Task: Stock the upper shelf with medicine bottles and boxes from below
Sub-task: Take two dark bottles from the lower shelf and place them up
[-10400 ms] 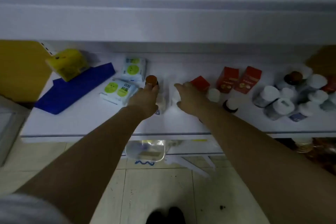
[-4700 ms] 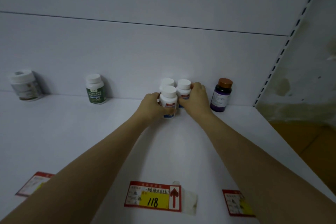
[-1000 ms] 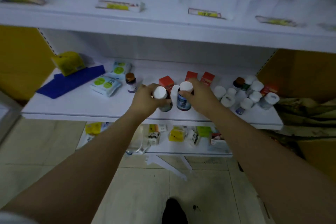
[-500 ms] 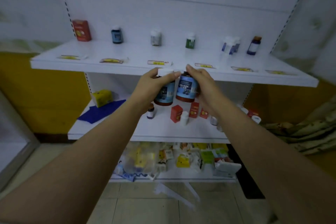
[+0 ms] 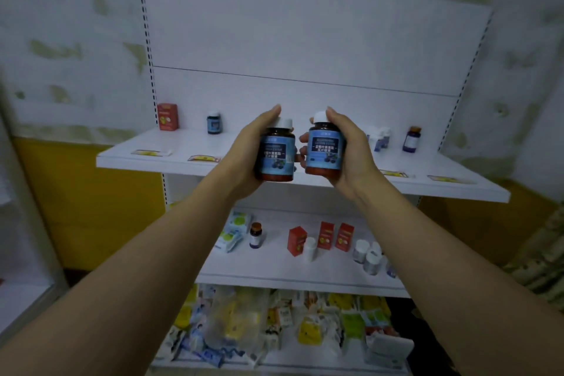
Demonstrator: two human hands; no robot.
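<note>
My left hand (image 5: 244,156) grips a dark bottle with a blue label and white cap (image 5: 277,156). A matching bottle (image 5: 324,148) is held upright in my right hand (image 5: 351,149). Both bottles hang side by side in front of the upper shelf (image 5: 152,159), at its front edge. On that shelf stand a red box (image 5: 168,116), a small blue-label bottle (image 5: 213,123), white-capped bottles (image 5: 380,139) and a purple bottle (image 5: 412,139). The shelf below (image 5: 274,272) carries red boxes (image 5: 326,235), a brown-capped bottle (image 5: 255,235) and white-capped bottles (image 5: 367,256).
Price tags (image 5: 204,158) lie along the upper shelf's front. The bottom shelf is piled with packets in plastic (image 5: 244,323). Green-and-white packets (image 5: 233,232) lie on the lower shelf's left. A yellow wall (image 5: 91,207) is to the left, a glass panel (image 5: 24,253) at far left.
Both hands took the two bottles off the lower shelf and lifted them to the upper shelf's height. The view has tilted upward and the bottles sit a little apart now.
</note>
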